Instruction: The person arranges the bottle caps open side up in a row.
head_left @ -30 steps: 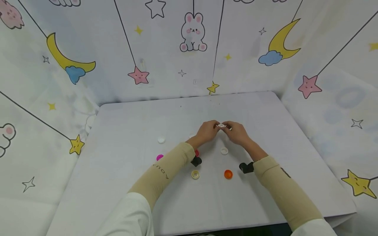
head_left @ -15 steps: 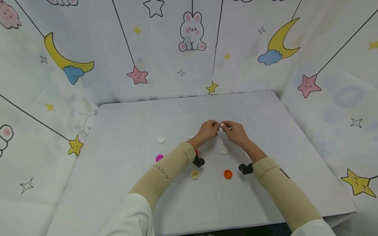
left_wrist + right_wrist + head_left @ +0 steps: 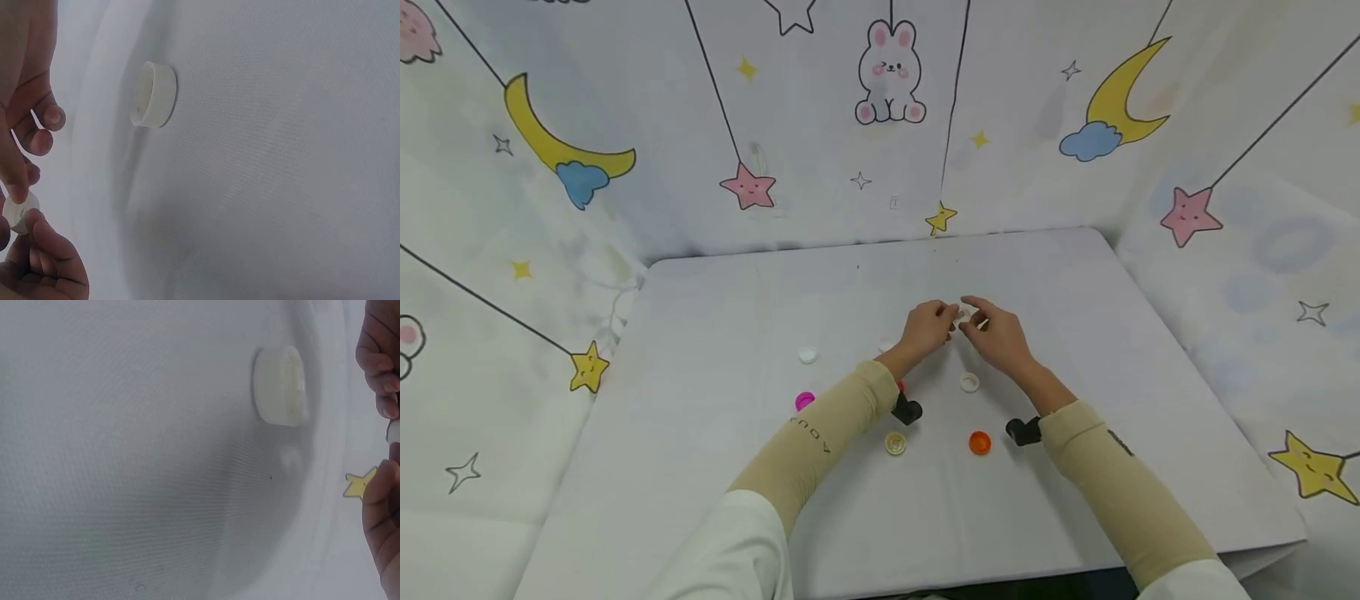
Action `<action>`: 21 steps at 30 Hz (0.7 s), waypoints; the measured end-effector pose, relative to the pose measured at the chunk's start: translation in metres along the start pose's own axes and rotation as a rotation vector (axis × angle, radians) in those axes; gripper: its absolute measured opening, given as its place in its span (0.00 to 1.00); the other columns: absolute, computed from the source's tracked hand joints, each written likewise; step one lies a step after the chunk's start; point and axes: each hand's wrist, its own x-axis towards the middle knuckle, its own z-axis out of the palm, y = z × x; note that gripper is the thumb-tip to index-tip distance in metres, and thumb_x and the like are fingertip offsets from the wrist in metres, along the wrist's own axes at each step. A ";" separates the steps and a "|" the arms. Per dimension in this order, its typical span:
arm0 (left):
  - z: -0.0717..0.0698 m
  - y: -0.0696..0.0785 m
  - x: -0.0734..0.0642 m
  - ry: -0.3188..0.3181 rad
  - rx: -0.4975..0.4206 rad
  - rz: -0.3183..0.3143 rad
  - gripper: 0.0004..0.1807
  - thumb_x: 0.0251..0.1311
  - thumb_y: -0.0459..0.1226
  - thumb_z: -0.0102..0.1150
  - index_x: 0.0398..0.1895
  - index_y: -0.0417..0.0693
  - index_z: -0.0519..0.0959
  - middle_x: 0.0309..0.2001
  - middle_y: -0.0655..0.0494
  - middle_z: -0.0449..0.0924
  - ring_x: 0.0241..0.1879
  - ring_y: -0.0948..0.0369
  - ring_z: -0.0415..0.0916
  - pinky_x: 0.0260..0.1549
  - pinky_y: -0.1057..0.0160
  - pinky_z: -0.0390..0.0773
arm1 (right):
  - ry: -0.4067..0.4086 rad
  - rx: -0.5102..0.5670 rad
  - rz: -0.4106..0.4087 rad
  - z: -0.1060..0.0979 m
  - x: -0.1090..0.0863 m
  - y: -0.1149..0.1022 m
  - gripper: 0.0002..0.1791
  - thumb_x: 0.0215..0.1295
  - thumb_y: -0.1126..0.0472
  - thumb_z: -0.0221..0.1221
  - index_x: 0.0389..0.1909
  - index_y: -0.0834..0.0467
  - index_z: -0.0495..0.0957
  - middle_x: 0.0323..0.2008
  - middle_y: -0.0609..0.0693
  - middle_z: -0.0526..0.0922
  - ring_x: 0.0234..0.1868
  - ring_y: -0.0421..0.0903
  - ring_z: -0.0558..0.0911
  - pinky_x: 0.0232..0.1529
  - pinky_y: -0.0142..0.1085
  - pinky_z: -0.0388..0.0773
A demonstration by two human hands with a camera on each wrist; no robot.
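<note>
A small white bottle cap [image 3: 962, 314] is held above the table between both hands. My left hand [image 3: 928, 327] pinches it from the left with curled fingers. From the right, my right hand [image 3: 997, 335] holds it with thumb and index finger spread about it. In the left wrist view, fingertips of both hands touch the held cap [image 3: 20, 211], with the right hand [image 3: 25, 81] above and the left hand [image 3: 47, 262] below. The right wrist view cuts the cap [image 3: 394, 432] off at its edge. Another white cap [image 3: 969, 382] lies open side up beneath the hands.
Loose caps lie on the white table [image 3: 700, 467]: white [image 3: 808, 355], magenta [image 3: 805, 401], yellow [image 3: 895, 443] and orange [image 3: 980, 442]. The left forearm partly covers a red cap [image 3: 901, 387] and another white cap [image 3: 886, 346]. A patterned cloth wall [image 3: 820, 125] stands behind.
The held cap has turned so its round face shows more. My right index finger has lifted away from the thumb, widening that hand's grip. The loose caps stay put.
</note>
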 end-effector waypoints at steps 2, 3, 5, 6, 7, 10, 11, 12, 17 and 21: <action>0.000 0.000 0.000 0.007 -0.015 -0.017 0.20 0.73 0.49 0.47 0.40 0.43 0.81 0.32 0.52 0.84 0.25 0.64 0.78 0.22 0.69 0.72 | 0.008 -0.014 -0.028 0.002 0.000 0.000 0.23 0.63 0.64 0.63 0.60 0.59 0.76 0.31 0.54 0.82 0.25 0.46 0.77 0.26 0.36 0.71; -0.001 0.000 0.000 0.009 -0.029 -0.027 0.20 0.73 0.49 0.48 0.39 0.43 0.81 0.33 0.50 0.84 0.24 0.63 0.79 0.22 0.69 0.72 | 0.009 -0.023 -0.037 0.002 0.000 0.000 0.23 0.62 0.65 0.64 0.59 0.59 0.76 0.30 0.53 0.81 0.24 0.46 0.77 0.25 0.36 0.71; -0.001 0.000 0.000 0.011 -0.053 -0.041 0.19 0.73 0.48 0.48 0.39 0.42 0.81 0.33 0.48 0.85 0.24 0.63 0.79 0.22 0.69 0.72 | 0.007 -0.044 -0.050 0.004 0.000 0.000 0.22 0.62 0.65 0.64 0.58 0.60 0.77 0.30 0.53 0.81 0.24 0.46 0.76 0.26 0.36 0.71; -0.001 0.000 0.000 0.012 -0.062 -0.045 0.19 0.73 0.47 0.49 0.40 0.42 0.81 0.34 0.48 0.85 0.23 0.63 0.79 0.22 0.69 0.73 | 0.003 -0.060 -0.052 0.005 0.000 0.000 0.22 0.62 0.65 0.65 0.57 0.60 0.77 0.30 0.53 0.81 0.24 0.46 0.76 0.26 0.36 0.71; 0.000 0.000 0.000 0.013 -0.068 -0.047 0.18 0.73 0.46 0.50 0.41 0.41 0.81 0.34 0.47 0.85 0.23 0.64 0.79 0.22 0.70 0.73 | -0.001 -0.075 -0.053 0.005 0.001 0.000 0.22 0.62 0.65 0.64 0.58 0.60 0.77 0.30 0.53 0.81 0.25 0.46 0.76 0.26 0.36 0.71; 0.001 0.000 0.000 0.012 -0.064 -0.028 0.15 0.72 0.42 0.52 0.47 0.41 0.81 0.35 0.46 0.85 0.23 0.65 0.79 0.23 0.71 0.73 | -0.025 -0.123 -0.044 0.005 0.001 0.001 0.21 0.65 0.64 0.62 0.59 0.61 0.76 0.32 0.54 0.81 0.27 0.47 0.76 0.27 0.37 0.72; 0.001 -0.001 0.000 0.010 -0.048 -0.010 0.14 0.71 0.40 0.53 0.50 0.41 0.81 0.35 0.47 0.85 0.23 0.65 0.79 0.23 0.71 0.73 | -0.036 -0.135 -0.035 0.005 0.001 0.001 0.21 0.66 0.63 0.62 0.59 0.61 0.75 0.32 0.55 0.81 0.27 0.47 0.75 0.27 0.37 0.71; 0.001 -0.002 0.000 0.004 -0.026 0.010 0.14 0.70 0.39 0.54 0.52 0.41 0.81 0.35 0.47 0.85 0.23 0.66 0.79 0.23 0.71 0.72 | -0.047 -0.144 -0.028 0.005 0.001 0.002 0.21 0.67 0.63 0.61 0.60 0.62 0.75 0.33 0.55 0.81 0.27 0.47 0.75 0.27 0.37 0.71; 0.002 -0.007 0.000 -0.019 0.159 0.115 0.15 0.66 0.36 0.59 0.54 0.42 0.80 0.33 0.51 0.85 0.24 0.66 0.77 0.24 0.72 0.70 | -0.119 -0.185 -0.007 0.004 0.001 0.004 0.22 0.68 0.63 0.60 0.61 0.64 0.74 0.35 0.57 0.82 0.27 0.48 0.74 0.26 0.37 0.70; 0.003 -0.011 0.000 -0.013 0.285 0.134 0.14 0.64 0.36 0.61 0.51 0.42 0.82 0.34 0.54 0.84 0.27 0.65 0.77 0.26 0.72 0.71 | -0.174 -0.193 0.007 0.005 0.000 0.005 0.22 0.67 0.63 0.60 0.61 0.64 0.74 0.36 0.58 0.82 0.29 0.48 0.75 0.27 0.37 0.70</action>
